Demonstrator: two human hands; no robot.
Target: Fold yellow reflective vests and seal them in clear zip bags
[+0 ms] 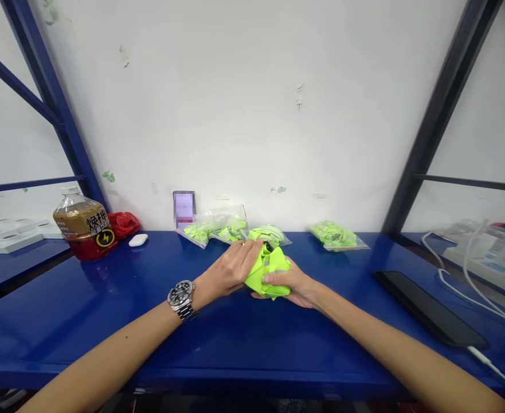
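Observation:
Between my two hands is a bunched neon-yellow reflective vest (269, 272) with grey strips, held just above the blue table. My left hand (233, 265) grips its left and upper side, fingers closed over the cloth; a metal watch is on that wrist. From the right, my right hand (294, 284) clasps it, thumb on the front and fingers underneath. Just behind lie clear plastic bags with similar neon cloth: a bag (198, 232) at left, another bag (231, 228), and a bag (269, 234) partly hidden by my hands. Farther right is one more bag (333, 235).
On the blue table (218, 350), a large drink bottle (84, 223), a red plastic bag (124, 223) and a white earbud case (138, 240) stand at left. A lit phone (184, 209) leans on the wall. At right lies a dark phone (428, 307) with a white cable.

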